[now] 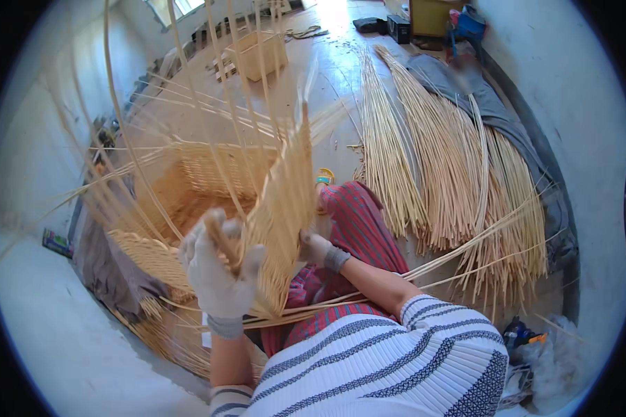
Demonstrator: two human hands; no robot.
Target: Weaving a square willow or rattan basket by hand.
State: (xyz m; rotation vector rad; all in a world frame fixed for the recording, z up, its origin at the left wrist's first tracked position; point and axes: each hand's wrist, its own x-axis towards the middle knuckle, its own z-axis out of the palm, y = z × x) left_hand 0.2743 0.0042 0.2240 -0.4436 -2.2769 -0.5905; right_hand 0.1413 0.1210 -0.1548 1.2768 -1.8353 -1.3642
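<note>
A half-woven wicker basket [285, 208] of pale rods leans against my lap, its near wall tilted up and long upright rods rising from its rim. My left hand [219, 274], in a white glove, is on the inner side of that wall. Its fingers are closed round a brown, stick-like piece [222, 243], blurred, whose exact kind I cannot make out. My right hand [318, 250], also gloved, grips the outer face of the same wall; its fingertips are partly hidden. Loose pale rods [459, 254] stretch beside my right forearm.
Large bundles of peeled rods [442, 160] lie on the floor to the right, partly on a grey cloth [438, 73]. A square wooden box [261, 55] stands farther off. Clear plastic bags [549, 361] sit at lower right. White walls rise on both sides.
</note>
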